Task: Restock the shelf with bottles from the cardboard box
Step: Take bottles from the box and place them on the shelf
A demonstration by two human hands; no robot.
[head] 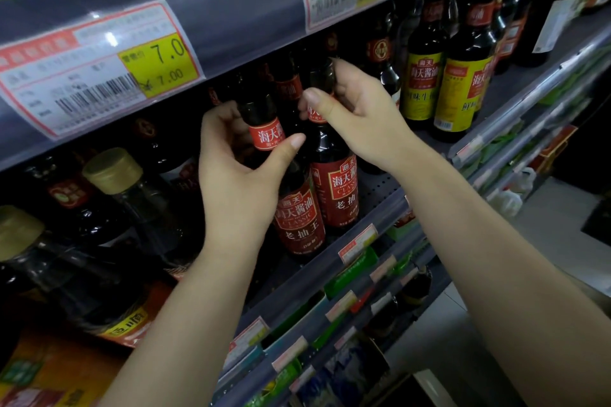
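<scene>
Two dark soy sauce bottles with red labels stand side by side at the front of the grey shelf [383, 198]. My left hand [238, 168] grips the neck of the left bottle [297, 218], thumb across its front. My right hand [357, 112] curls round the neck of the right bottle [337, 188], thumb on its neck label. More dark bottles stand behind them in shadow. The cardboard box is out of view.
Yellow-label soy bottles [459, 92] stand to the right on the same shelf. Large gold-capped bottles [112, 172] fill the left. The shelf above overhangs with price tags [99, 73]. Lower shelves with green packs [350, 274] run below; the floor lies at the right.
</scene>
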